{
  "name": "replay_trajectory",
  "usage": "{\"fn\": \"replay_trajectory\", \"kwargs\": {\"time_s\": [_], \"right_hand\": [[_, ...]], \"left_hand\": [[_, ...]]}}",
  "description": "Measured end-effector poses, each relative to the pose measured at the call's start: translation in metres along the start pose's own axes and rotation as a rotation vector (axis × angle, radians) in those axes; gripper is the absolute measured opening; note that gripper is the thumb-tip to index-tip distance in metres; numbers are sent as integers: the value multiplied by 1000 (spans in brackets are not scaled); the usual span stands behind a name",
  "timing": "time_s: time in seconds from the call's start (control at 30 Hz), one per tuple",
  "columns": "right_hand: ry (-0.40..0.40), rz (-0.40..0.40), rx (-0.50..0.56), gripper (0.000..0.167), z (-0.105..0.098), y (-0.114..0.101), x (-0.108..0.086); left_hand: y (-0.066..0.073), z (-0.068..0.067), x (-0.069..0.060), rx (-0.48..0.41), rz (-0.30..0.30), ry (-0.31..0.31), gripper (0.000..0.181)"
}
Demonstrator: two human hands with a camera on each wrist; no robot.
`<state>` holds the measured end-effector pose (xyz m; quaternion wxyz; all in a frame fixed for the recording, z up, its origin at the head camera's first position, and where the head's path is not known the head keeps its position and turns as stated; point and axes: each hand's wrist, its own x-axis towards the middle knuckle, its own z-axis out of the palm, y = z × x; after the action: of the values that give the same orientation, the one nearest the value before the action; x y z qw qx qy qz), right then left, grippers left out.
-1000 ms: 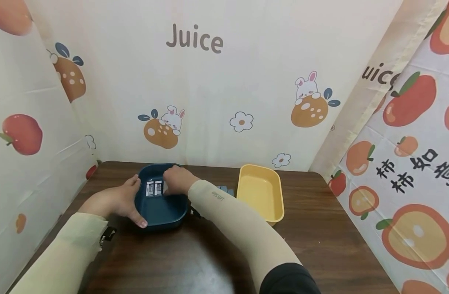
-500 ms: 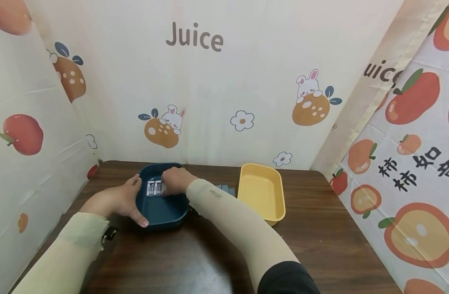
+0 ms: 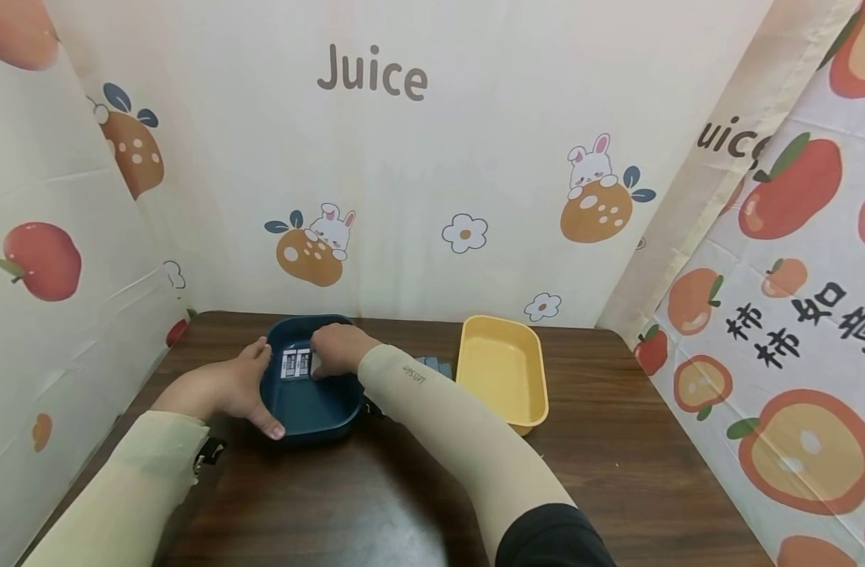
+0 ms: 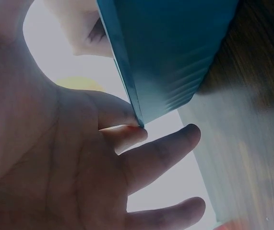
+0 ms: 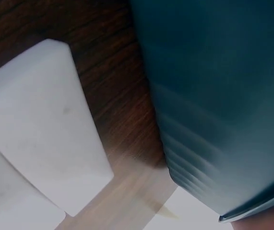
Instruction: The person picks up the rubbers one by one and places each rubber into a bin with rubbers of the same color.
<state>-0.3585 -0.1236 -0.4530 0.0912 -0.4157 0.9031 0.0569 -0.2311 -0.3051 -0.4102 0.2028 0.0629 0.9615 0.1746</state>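
Resting left of centre in the frame, a blue tray is braced by a spread left hand, apparently for steadiness, while a pale block inside is pinched by the right hand.

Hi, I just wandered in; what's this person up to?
Someone is working at a wooden table with both hands. The left hand touches the rim of a blue tray, while the right hand reaches inside. Two barcode labels show beside its fingers; whether it grips anything is hidden. White blocks lie beside the blue tray, and a yellow tray stands to the right.
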Motion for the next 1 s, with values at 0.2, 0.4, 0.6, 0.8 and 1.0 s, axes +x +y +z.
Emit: {"fn": "replay_trajectory", "kwargs": {"time_s": [0.2, 0.4, 0.6, 0.8, 1.0], "right_hand": [[5, -7, 12, 28, -8, -2, -5], [23, -11, 60, 30, -38, 4, -19], [92, 10, 130, 41, -61, 24, -48], [134, -8, 164, 26, -57, 59, -71], [82, 26, 84, 20, -33, 88, -89]], "left_hand": [[0, -1, 3, 22, 3, -6, 166], [-1, -1, 6, 21, -1, -16, 167], [0, -1, 8, 29, -15, -24, 166], [0, -1, 9, 23, -19, -31, 169], [-2, -1, 10, 24, -9, -29, 169]]}}
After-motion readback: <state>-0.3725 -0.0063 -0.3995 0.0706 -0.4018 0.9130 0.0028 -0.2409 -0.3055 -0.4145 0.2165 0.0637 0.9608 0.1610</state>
